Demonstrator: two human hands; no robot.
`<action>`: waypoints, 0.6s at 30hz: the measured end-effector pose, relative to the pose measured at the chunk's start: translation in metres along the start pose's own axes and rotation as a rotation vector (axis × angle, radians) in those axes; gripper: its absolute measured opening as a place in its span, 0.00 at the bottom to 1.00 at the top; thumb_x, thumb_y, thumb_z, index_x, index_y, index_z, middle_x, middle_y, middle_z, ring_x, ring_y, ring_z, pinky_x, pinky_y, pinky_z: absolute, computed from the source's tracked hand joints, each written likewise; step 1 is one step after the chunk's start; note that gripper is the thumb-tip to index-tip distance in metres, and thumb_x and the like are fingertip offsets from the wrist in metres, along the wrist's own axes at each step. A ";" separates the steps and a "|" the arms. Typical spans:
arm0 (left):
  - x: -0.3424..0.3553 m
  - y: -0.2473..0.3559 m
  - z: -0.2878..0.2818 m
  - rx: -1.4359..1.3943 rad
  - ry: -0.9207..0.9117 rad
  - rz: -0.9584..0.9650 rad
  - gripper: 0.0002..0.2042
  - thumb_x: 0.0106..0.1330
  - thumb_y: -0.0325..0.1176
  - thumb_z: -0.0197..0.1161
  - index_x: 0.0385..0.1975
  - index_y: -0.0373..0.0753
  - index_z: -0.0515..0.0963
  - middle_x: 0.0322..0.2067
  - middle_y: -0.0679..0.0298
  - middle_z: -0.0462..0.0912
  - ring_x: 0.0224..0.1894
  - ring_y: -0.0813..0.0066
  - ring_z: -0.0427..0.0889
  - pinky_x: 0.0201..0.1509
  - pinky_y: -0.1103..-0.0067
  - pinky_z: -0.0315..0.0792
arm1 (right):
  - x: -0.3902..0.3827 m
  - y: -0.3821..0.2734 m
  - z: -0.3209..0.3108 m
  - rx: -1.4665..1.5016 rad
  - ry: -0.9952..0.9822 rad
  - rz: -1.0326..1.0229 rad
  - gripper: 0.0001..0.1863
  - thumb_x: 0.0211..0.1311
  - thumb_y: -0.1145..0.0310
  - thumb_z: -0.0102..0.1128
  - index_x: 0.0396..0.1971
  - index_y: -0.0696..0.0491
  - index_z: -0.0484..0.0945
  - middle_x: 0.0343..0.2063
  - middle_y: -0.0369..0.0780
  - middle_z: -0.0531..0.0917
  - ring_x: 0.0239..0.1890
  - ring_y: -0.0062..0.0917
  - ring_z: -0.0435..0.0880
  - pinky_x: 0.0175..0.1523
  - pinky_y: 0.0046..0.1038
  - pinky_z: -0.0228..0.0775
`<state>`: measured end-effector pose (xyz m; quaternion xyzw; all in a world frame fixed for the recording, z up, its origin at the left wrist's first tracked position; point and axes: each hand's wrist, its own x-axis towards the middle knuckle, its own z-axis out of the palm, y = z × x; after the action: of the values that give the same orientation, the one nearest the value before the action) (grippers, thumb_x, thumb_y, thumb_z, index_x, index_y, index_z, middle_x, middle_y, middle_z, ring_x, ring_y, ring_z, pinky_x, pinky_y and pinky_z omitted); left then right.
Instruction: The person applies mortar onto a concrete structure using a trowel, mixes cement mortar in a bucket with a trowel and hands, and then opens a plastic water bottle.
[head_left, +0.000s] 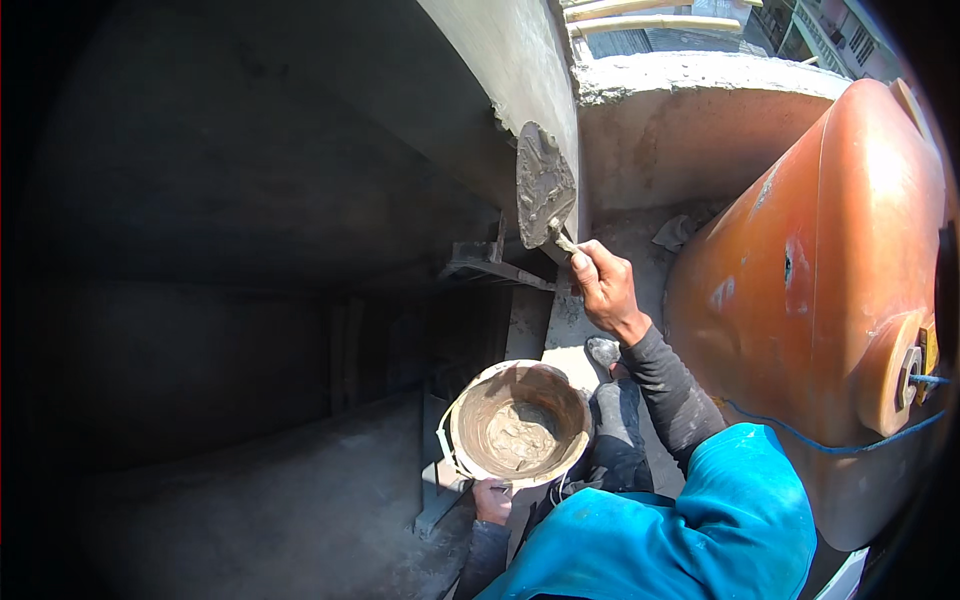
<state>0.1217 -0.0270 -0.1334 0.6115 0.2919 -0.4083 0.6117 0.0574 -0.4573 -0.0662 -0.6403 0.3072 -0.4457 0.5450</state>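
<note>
Head: trowel [545, 185] points up, long axis left-leaning.

An outdoor building site: rough-topped wall [700, 145] at upper right, buildings [855, 40] beyond, mortar-smeared trowel [543, 185] at upper centre, bucket [520, 376] of wet mortar [522, 435] at lower centre.

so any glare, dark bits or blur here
Head view: deep shadow hides most detail at left; head view: sun glare whitens the top of the low wall and a patch of the orange tank; head view: corners go black at the fisheye rim; head view: trowel and bucket look fairly sharp.
</note>
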 end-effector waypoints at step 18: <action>0.017 -0.009 -0.040 0.048 -0.115 -0.015 0.14 0.48 0.23 0.52 0.37 0.35 0.72 0.36 0.56 0.78 0.40 0.58 0.80 0.43 0.63 0.76 | 0.030 -0.022 0.133 0.032 0.312 -0.075 0.13 0.68 0.64 0.53 0.30 0.58 0.69 0.20 0.48 0.74 0.20 0.44 0.74 0.25 0.37 0.64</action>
<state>0.1287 0.0110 -0.1560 0.5993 0.2510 -0.4544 0.6094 0.1881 -0.4224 -0.0390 -0.5654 0.3567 -0.5647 0.4839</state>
